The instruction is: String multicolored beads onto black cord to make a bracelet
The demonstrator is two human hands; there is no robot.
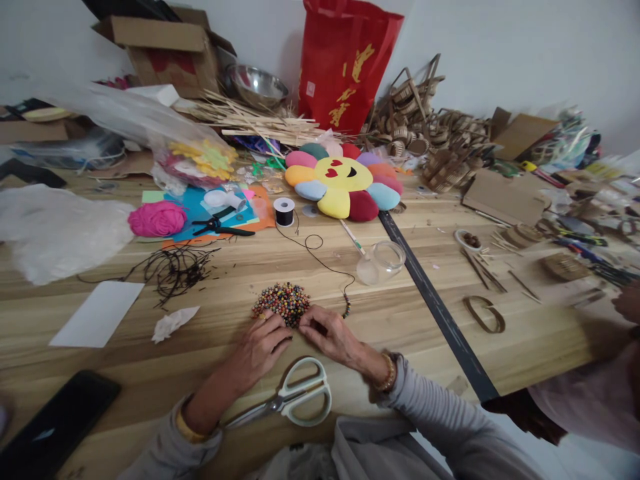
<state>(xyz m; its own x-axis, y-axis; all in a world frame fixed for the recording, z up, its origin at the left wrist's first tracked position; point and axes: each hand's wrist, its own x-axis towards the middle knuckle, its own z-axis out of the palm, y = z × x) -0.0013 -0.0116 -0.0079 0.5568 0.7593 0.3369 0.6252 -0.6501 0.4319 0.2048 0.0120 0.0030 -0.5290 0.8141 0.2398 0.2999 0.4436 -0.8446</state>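
Many small multicoloured beads (284, 300) sit heaped on the wooden table (165, 370), right in front of you and between your two hands. A short row of strung beads (348, 307) sits on the black cord (331, 269), just past your right hand; threading looks like the step in hand. To do it well: take one bead at a time from the near edge, turn its hole to face you, pinch the cord close to its tip so it can't bend, and slide each bead well down before picking another. Don't press into the heap; beads probably roll.

Left hand (263, 339): fingers bent, tips touching the heap's near left edge. Can't tell if it grips a bead. Right hand (333, 335): thumb and forefinger drawn close together at the heap's right edge; whatever's between them is too small to tell.

Scissors (276, 404) lie below the heap, near your left wrist, handles to the right. Beyond the beads: cord spool (284, 212) upright, clear jar (385, 261) off to the right, flower cushion (345, 177) farther back. Left: tangled black cord (175, 267), crumpled tissue (173, 325), phone (60, 427). Far right edge: another person's hand (627, 303), well apart from yours.
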